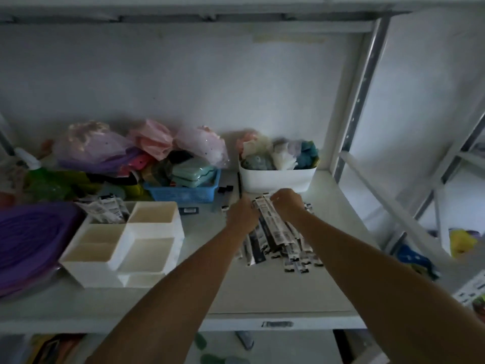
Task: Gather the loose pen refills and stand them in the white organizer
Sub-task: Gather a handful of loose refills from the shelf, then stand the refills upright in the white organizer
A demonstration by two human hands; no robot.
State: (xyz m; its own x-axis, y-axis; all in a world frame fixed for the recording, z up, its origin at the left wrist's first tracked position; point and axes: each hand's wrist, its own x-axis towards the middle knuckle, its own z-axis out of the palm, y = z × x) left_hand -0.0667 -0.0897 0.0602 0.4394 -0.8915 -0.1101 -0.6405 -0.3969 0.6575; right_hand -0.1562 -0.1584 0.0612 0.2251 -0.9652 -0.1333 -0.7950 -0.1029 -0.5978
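A heap of packaged pen refills [280, 243] lies on the white shelf [262, 292], right of centre. My left hand [242, 215] presses against the heap's left side, fingers curled on the packets. My right hand [287, 204] closes over the heap's far end, gripping the tops of several packets. The white organizer [123, 248] with its open compartments stands to the left; several refill packets [105, 210] stand in its back-left compartment. A few stray packets [190, 210] lie between the organizer and the heap.
A white bin [277, 178] of soft items stands just behind my hands. A blue basket [183, 193] and bagged items crowd the back left. A purple lid [29, 240] lies far left. Shelf uprights [359, 101] rise on the right.
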